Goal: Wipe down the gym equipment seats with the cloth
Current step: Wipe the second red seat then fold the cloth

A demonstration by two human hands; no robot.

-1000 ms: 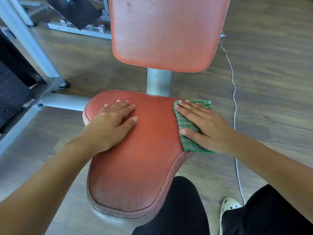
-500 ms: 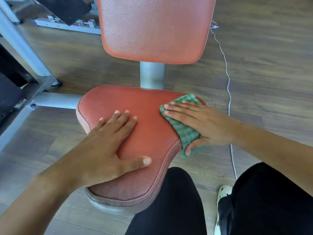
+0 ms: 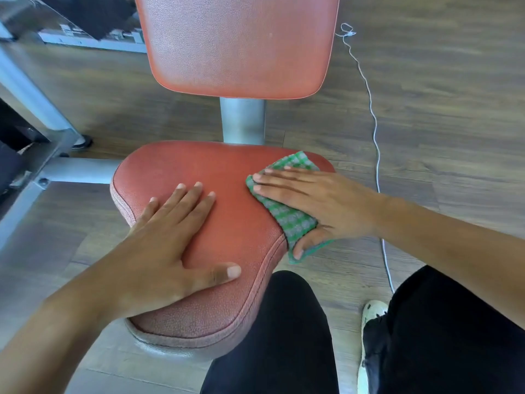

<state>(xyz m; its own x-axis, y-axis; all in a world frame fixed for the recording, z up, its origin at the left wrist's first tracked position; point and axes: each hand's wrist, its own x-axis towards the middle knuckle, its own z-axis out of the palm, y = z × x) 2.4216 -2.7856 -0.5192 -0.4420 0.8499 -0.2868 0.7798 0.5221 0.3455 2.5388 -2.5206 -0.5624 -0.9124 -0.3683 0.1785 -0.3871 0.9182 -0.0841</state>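
Far left: grey metal frame (image 3: 34, 115) of a gym machine, standing on the wood floor (image 3: 440, 109). Left hand (image 3: 170, 245) lies flat on the red seat (image 3: 227, 172), fingers straight & a bit spread, thumb out toward the near edge, holding nothing. Behind the seat a grey post (image 3: 243, 120) goes up to the red backrest (image 3: 238, 44). On the seat's right side is the green checked cloth (image 3: 292, 220), part on top, part hanging over the edge. Right hand (image 3: 321, 200) presses it down w/ straight fingers pointing left; the thumb sits on the hanging part. Hands are apart, w/ bare seat btwn them. Further right a thin white cable (image 3: 375, 132) runs along the floor; a white shoe (image 3: 372, 311) & black trousers (image 3: 278, 336) are at the bottom.
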